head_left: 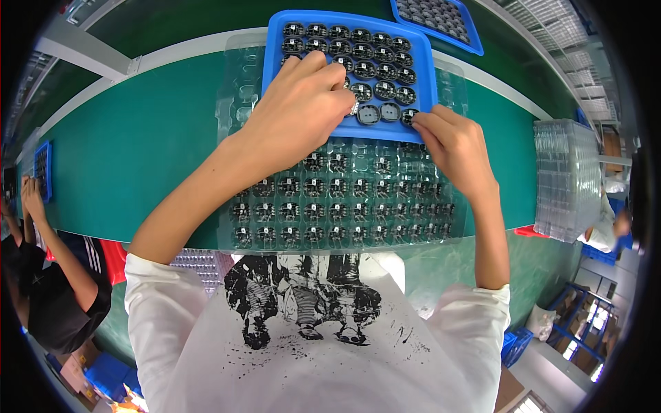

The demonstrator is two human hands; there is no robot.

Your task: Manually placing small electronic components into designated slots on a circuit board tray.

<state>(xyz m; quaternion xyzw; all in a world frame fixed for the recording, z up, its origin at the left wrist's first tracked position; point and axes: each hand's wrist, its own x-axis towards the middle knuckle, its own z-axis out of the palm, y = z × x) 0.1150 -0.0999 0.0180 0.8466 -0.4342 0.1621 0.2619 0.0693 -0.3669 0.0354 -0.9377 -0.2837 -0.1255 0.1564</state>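
Observation:
A blue tray point(274, 41) holds rows of small round housings, most with a black circuit board point(361, 91) inside. Two grey housings point(369, 114) in the near row have no board showing. My left hand point(299, 100) reaches over the tray's left part with its fingers pinched. A small light-coloured bit shows at its fingertips, but the fingers hide most of it. At the near right corner, the thumb and fingers of my right hand point(454, 141) close on a board-filled housing point(409, 117). Below lies a clear plastic tray point(361, 162) with rows of small circuit boards point(315, 187), several pockets bare.
Everything rests on a green worktable point(165, 138). A second blue tray point(441, 19) of filled housings is at the back right. Clear plastic trays point(568, 180) stand stacked at the right. At far left, another person point(65, 275) works by a small blue tray point(43, 168).

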